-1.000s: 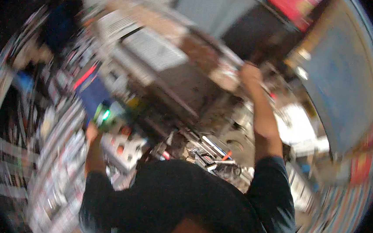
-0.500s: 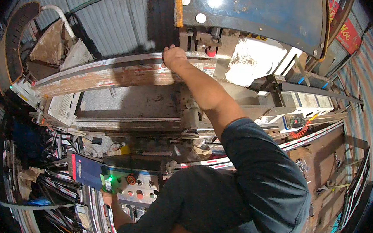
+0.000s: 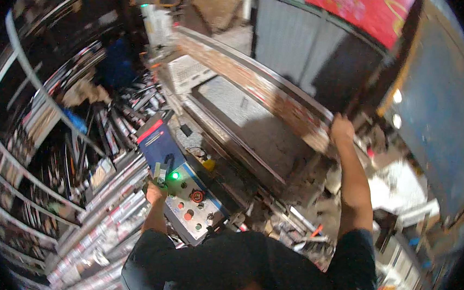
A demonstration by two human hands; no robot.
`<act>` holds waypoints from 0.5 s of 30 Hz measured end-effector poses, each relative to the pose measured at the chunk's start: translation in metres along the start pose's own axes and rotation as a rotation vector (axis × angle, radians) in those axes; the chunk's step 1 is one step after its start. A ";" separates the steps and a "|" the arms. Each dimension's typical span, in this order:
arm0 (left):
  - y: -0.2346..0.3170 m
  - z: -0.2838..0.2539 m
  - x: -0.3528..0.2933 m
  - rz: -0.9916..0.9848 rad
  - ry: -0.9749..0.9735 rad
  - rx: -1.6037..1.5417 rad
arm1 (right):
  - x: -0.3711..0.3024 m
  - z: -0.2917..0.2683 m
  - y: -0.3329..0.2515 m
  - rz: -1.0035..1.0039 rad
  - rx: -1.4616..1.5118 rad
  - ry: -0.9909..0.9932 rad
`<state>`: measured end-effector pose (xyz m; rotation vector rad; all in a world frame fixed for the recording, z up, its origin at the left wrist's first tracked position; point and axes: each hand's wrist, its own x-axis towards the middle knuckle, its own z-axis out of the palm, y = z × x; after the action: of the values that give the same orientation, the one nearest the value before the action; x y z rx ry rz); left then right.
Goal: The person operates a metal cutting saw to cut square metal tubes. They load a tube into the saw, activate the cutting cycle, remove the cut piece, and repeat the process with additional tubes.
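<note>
My right hand [image 3: 343, 129] is closed over the right end of a long, narrow pale strip [image 3: 281, 78]. The strip runs along the top of a worn brown-and-white fence [image 3: 238, 72] on a machine. My left hand [image 3: 155, 193] is at the left edge of a control panel [image 3: 189, 210] with red and green buttons and a red round knob. It is against a small greenish block [image 3: 160, 173] beside a lit green lamp [image 3: 175, 176]; its fingers are blurred and partly hidden. A blue booklet-like sheet [image 3: 158, 142] with a red edge lies above the panel.
A large blue metal guard [image 3: 437, 101] stands at the right. Racks with curved rails [image 3: 45, 92] and many long profiles [image 3: 101, 211] fill the left. Offcuts [image 3: 138, 94] lie heaped beside the machine's grey bed [image 3: 240, 107].
The view has swung to the left, so the racks and profiles now show more. My right hand stays on the strip and my left hand stays by the panel.
</note>
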<state>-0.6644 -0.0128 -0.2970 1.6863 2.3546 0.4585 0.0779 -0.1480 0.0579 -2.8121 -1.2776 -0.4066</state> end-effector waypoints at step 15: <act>-0.043 -0.056 -0.140 0.045 0.114 -0.379 | -0.003 -0.033 0.000 -0.016 -0.060 -0.183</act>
<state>-0.6767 -0.1652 -0.2621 1.5709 2.1320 0.9635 0.0685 -0.1547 0.0888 -2.9498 -1.3417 -0.1950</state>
